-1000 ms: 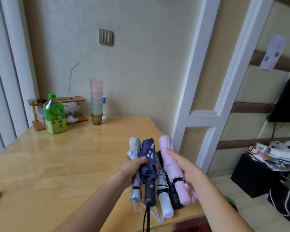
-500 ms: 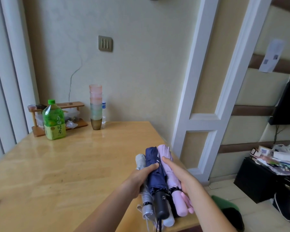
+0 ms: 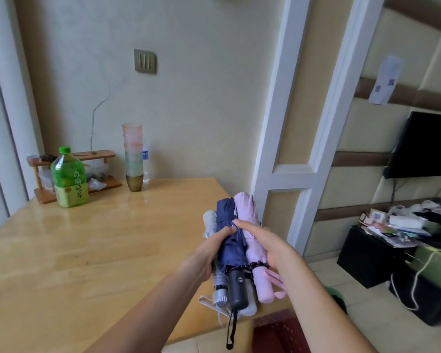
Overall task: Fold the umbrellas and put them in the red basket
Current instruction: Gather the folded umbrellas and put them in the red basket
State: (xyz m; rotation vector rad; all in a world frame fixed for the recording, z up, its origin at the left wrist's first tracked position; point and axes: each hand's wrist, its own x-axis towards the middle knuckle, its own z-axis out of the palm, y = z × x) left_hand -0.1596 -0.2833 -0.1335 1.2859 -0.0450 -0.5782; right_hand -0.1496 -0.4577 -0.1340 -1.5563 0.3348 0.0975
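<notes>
Leftmost in the grip, our left hand (image 3: 210, 253) curls round the umbrella bundle (image 3: 233, 258) from its left side, with the thumb pressed onto the cloth. Within that grip lies the grey umbrella (image 3: 209, 221), its ribbed silver handle pointing toward us. Just right of it is the navy umbrella (image 3: 225, 212), rolled tight, with a black handle and a wrist strap dangling below. A white handle (image 3: 248, 308) shows beneath these; we cannot tell more of that umbrella. Right again is the pink umbrella (image 3: 245, 210), with its pink handle and strap. Our right hand (image 3: 262, 242) wraps it from the right, and its forefinger reaches across to touch the navy cloth, so both hands clamp the bundle between them. All the umbrellas we can see are already folded and lie side by side. The long axis runs away from us, tips tilted up and handles toward us, above the near right corner of the worktop (image 3: 92, 250). Below the grip and a little to its right, past the worktop's edge, a dark red dotted patch shows, which we take for the red basket (image 3: 278, 332). The right hand is nearer it, so we judge the bundle must go down and toward us, handles first.
</notes>
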